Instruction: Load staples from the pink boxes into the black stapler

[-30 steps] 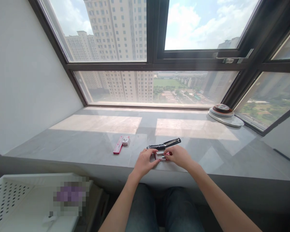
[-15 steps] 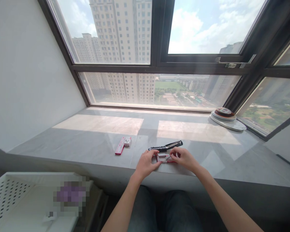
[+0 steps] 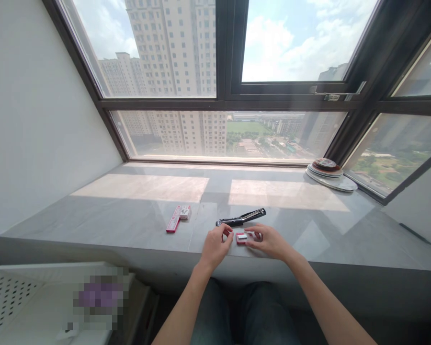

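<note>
A small red-and-white box (image 3: 240, 241) lies near the front of the sill, with a pale silvery block, perhaps staples, showing at its left end. My right hand (image 3: 269, 240) grips the box from the right, thumb in front and fingers behind, covering that end. Just left of the box, my left hand (image 3: 216, 244) is closed, thumb and fingertips pressed together; whatever may be between them is too small to make out. Right behind both hands a black stapler (image 3: 240, 219) lies opened out, its metal channel showing at the right.
A long pink-and-white box (image 3: 173, 219) touches a small white box (image 3: 185, 212) on the grey marble sill (image 3: 129, 225). Stacked plates (image 3: 330, 177) stand in the right window corner. Below left is a white perforated basket (image 3: 53, 270) with blurred contents.
My left hand has let go of the box and drawn slightly left. My right hand has gone from a pinch over the box to gripping its right end. The view has shifted slightly.
</note>
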{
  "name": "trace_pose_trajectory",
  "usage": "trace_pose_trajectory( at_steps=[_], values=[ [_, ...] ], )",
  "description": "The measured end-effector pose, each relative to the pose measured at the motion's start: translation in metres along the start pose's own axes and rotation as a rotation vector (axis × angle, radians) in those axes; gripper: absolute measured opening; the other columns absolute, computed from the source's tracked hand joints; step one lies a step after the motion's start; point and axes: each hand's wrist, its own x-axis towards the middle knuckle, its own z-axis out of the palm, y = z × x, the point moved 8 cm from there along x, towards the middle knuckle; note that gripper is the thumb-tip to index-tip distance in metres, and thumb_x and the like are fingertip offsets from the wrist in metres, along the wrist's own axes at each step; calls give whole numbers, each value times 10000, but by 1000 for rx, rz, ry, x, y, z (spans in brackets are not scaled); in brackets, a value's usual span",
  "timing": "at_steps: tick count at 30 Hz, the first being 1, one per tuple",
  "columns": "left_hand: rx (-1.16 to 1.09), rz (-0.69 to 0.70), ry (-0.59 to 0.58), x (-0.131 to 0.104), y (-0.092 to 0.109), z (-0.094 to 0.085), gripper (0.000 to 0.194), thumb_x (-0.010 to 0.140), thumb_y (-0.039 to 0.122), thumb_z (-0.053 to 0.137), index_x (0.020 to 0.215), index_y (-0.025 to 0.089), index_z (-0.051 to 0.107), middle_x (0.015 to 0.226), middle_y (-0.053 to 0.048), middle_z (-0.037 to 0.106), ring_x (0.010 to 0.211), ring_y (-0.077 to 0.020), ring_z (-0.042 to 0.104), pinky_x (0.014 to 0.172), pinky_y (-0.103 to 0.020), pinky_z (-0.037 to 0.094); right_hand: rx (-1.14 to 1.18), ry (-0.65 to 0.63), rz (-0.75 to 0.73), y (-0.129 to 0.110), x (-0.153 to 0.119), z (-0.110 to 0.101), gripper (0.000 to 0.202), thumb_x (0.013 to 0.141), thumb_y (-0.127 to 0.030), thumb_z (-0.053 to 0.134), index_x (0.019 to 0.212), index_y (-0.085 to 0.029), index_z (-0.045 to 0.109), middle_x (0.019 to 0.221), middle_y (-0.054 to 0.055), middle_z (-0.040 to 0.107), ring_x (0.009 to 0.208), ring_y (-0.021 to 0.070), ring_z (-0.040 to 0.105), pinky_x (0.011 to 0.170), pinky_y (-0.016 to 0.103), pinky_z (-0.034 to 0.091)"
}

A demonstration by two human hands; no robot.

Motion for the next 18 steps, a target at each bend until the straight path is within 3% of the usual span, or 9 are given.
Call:
trace_pose_trajectory(
  at_steps=[3,5,9,13,18],
  values=[
    [128,-77,131,12,-22,-24,285,898,428,605,1130,261,619,873,1,647,791,-170,593,766,-293,409,0,5,-16,-8,5,2,397,847,-515,685,1171,-295,746,833,10,656,721,168,572,691,272,420],
    [199,-93,100,22,-35,-30,377,830,449,685,1154,263,635,886,-10,643,854,-195,598,775,-300,401,5,-15,-44,-15,11,8,308,883,-484,652,1088,-292,777,797,7,648,704,164,567,685,267,413],
    [215,-48,-74,31,-43,-17,322,811,482,699,1069,289,694,848,-4,662,891,-213,597,791,-309,378,-2,37,-107,-30,27,14,244,918,-427,618,1020,-272,777,819,17,665,721,172,564,693,267,406],
    [213,-43,-85,25,-41,-11,333,826,516,674,1099,326,697,832,8,670,889,-214,590,805,-322,359,-21,116,-131,-42,46,12,255,966,-389,550,1074,-269,748,832,23,649,714,167,561,679,262,397],
    [197,-54,-84,22,-39,-14,328,831,518,664,1093,326,703,822,-2,673,895,-226,585,803,-333,356,-59,42,-169,-52,64,25,243,957,-384,566,1046,-259,755,821,22,638,731,167,566,699,262,396]
  ],
)
